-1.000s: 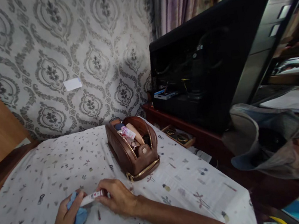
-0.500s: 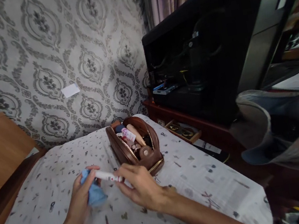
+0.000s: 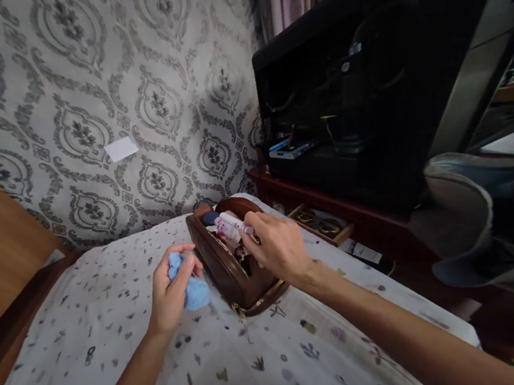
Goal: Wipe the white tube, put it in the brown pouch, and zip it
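While a person's two bare forearms extend forward from the lower edge of the view, the right hand [image 3: 279, 244] is over the mouth of a brown leather-look zip bag [image 3: 220, 266], its thumb and fingers pinched together on the near end of a slim white tube [image 3: 236, 220] with red marks. The tube lies at a slant within the bag's opening, just beside a pink-and-white labelled container [image 3: 224, 229] and a dark blue cap [image 3: 211, 218]; whether it touches them cannot be told. The left hand [image 3: 170, 294], to the left of the bag, has its fingers curled around a crumpled light blue cloth [image 3: 195, 293], part of which hangs out below the grip. The bag sits upright on a white sheet [image 3: 113, 332] printed with small motifs, a gold-toned zipper [image 3: 264, 299] running along its lower front edge. Behind it rises grey damask-patterned wallpaper [image 3: 27, 98] with a small white card [image 3: 121, 149] on it. To the right are a large black case [image 3: 345, 107], an open drawer [image 3: 344, 232] and a greyish-blue fabric hat [image 3: 457, 206]. A wooden board [image 3: 2, 246] stands at the left.
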`<action>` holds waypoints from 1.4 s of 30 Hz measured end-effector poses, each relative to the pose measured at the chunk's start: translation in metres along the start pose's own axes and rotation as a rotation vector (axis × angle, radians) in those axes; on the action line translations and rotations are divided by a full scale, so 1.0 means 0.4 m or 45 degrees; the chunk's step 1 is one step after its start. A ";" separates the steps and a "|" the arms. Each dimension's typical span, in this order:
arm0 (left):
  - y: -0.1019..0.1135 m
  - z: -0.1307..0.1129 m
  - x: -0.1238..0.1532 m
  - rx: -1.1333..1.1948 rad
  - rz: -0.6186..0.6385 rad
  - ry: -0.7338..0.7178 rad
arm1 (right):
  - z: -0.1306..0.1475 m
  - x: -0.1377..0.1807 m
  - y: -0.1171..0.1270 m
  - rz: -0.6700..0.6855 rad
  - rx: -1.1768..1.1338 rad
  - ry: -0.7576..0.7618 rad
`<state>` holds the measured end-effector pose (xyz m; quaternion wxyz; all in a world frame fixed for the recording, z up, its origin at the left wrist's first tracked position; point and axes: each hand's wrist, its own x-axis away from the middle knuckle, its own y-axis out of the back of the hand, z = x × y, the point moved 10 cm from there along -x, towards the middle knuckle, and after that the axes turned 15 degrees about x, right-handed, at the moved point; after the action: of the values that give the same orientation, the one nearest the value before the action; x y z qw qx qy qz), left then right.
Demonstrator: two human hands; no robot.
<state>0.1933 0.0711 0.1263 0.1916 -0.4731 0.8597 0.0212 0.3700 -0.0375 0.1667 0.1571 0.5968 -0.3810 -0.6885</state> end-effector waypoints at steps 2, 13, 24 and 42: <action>0.046 0.022 0.019 -0.089 -0.016 0.045 | 0.019 -0.010 -0.017 0.048 0.081 0.050; 0.277 0.095 0.034 -0.549 -0.166 0.161 | 0.054 -0.032 -0.060 0.194 0.197 0.122; 0.434 0.116 0.040 -1.489 -0.147 0.256 | 0.030 -0.036 -0.050 0.082 0.063 0.132; 0.278 0.131 -0.129 -1.259 0.000 0.107 | -0.146 -0.086 -0.416 0.592 -1.913 -0.658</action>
<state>0.1429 0.1854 0.0795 -0.0907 -0.5078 0.7536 0.4074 0.4727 0.0758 0.0723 0.5598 0.0616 0.0429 -0.8252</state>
